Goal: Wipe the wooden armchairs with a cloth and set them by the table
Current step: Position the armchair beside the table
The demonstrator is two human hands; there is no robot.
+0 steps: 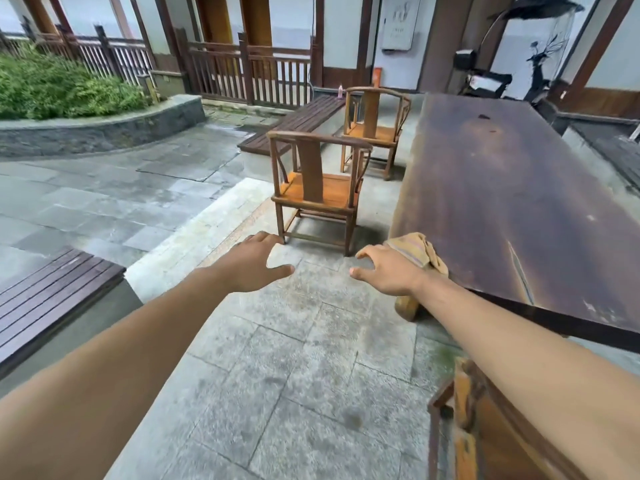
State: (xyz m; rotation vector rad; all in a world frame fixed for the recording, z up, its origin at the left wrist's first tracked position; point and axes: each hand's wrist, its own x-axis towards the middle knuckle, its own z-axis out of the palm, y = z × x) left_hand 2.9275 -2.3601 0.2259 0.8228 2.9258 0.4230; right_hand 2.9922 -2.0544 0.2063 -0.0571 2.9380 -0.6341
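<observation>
Stone courtyard, one long table (pixel 512 174), two armchairs (pixel 313 188), one cloth (pixel 420 252), left hand (pixel 258 263) and right hand (pixel 388 271) grips open, empty

The white wall sign (pixel 398 24) bears faint marks — none of them legible.

The right hand (pixel 388 271) is covering part of the cloth (pixel 420 252). The table (pixel 519 188) is running out of the picture at the right edge. A third armchair (pixel 485 427) is being cut off at the bottom right corner. The sign (pixel 398 24) on the far wall is appearing too blurred to read.
</observation>
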